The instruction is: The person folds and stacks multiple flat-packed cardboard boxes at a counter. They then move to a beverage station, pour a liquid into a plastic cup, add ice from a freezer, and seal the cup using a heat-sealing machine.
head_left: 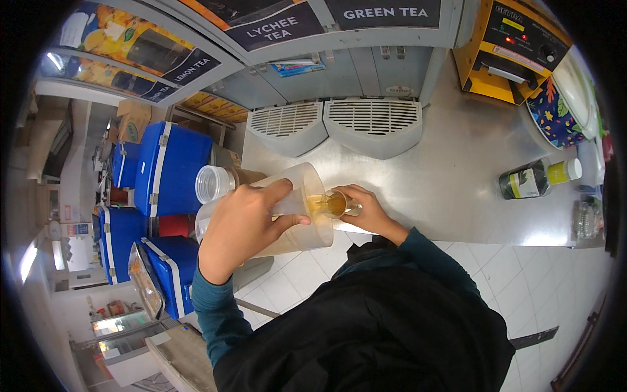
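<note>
My left hand [245, 222] grips a large translucent plastic pitcher [302, 178], tilted with its mouth toward the right. A pale amber liquid [317, 204] lies at the mouth of the pitcher, beside a small clear cup [337, 203]. The fingers of my right hand [371, 212] are wrapped round that cup, which also has amber liquid in it. Whether liquid is flowing between the two cannot be made out. Just beyond my left hand is a clear plastic container [214, 183] with a ridged round end, partly hidden by the pitcher.
Two grey drip trays [372, 124] stand under a drink dispenser at the back of the steel counter [457, 170]. A yellow-and-black sealing machine [513, 52] is back right. A dark bottle [526, 181] with a yellow-green cap lies at right. Several blue cool boxes [173, 166] are at left.
</note>
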`<state>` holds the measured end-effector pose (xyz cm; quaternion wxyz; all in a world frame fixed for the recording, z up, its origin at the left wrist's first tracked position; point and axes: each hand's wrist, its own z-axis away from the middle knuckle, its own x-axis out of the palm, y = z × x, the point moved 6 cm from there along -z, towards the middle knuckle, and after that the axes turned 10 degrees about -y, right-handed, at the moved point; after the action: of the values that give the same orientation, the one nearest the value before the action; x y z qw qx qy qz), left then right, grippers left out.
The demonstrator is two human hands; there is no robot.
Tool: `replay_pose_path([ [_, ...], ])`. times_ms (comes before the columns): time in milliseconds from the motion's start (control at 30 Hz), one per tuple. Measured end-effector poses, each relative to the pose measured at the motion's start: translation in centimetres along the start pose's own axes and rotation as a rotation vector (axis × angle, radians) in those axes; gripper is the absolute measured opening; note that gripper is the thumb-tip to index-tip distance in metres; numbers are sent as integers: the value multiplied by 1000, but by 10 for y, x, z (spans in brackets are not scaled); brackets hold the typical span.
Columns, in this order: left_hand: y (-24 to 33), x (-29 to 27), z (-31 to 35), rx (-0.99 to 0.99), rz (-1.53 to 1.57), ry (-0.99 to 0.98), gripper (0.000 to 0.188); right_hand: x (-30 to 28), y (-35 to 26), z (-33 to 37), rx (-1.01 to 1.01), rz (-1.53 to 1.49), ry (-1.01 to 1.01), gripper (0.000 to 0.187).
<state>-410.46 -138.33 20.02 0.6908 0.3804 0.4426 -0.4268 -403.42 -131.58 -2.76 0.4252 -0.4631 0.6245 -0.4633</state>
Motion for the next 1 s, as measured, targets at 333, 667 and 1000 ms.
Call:
replay_pose_path([
  [333,-4,-2,4,-28,-19,23,43,-1,-1,-4,3,-34,40,50],
  [667,-109,37,39,44,798,506,27,-28,-14,-15,-42,-81,108,49],
  [1000,-162,144,-2,115,1461,1210,20,-77,-25,-30,-33,-72,270,42],
])
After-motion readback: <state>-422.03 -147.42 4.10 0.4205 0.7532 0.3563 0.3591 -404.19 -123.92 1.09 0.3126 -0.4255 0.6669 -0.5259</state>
